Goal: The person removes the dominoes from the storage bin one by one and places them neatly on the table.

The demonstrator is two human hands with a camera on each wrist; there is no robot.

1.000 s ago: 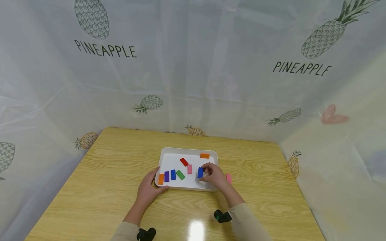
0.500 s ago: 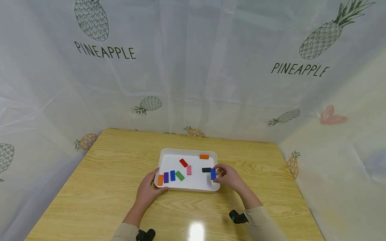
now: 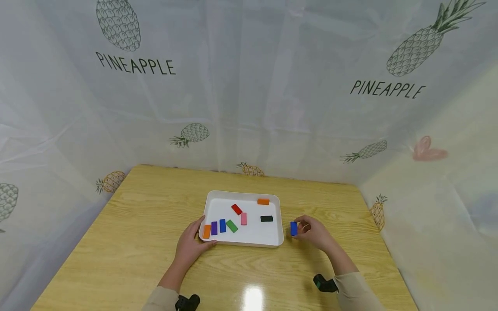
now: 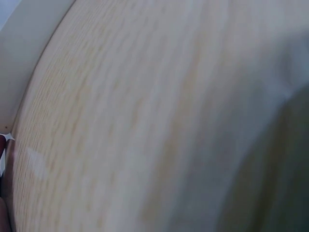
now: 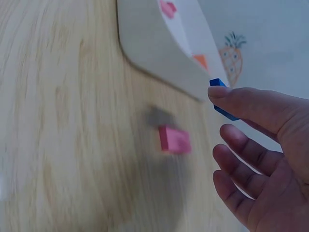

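My left hand point(image 3: 189, 247) holds the left end of a white tray point(image 3: 249, 236), thumb at the front edge and fingers along the left side. Off the tray's right side, my right hand point(image 3: 318, 234) pinches a blue block point(image 3: 293, 228) between thumb and fingers. In the right wrist view this block is raised above the table, while a pink block point(image 5: 175, 140) lies on the wood below. That pink one is hidden in the head view. At the tray's left end, orange point(image 3: 207, 231), purple point(image 3: 214, 228) and blue point(image 3: 222, 225) blocks stand in a row, with a tilted green block point(image 3: 232, 226) beside them.
Further right in the tray lie a red block point(image 3: 236, 209), a pink block point(image 3: 244, 219), a black block point(image 3: 266, 218) and an orange block point(image 3: 263, 201). The wooden table point(image 3: 171, 190) ends at a pineapple-print sheet point(image 3: 253, 108) behind and to the sides.
My right hand has carried the blue block rightward out of the tray, over the table beside it. The black block it covered now shows. My left hand stays at the tray.
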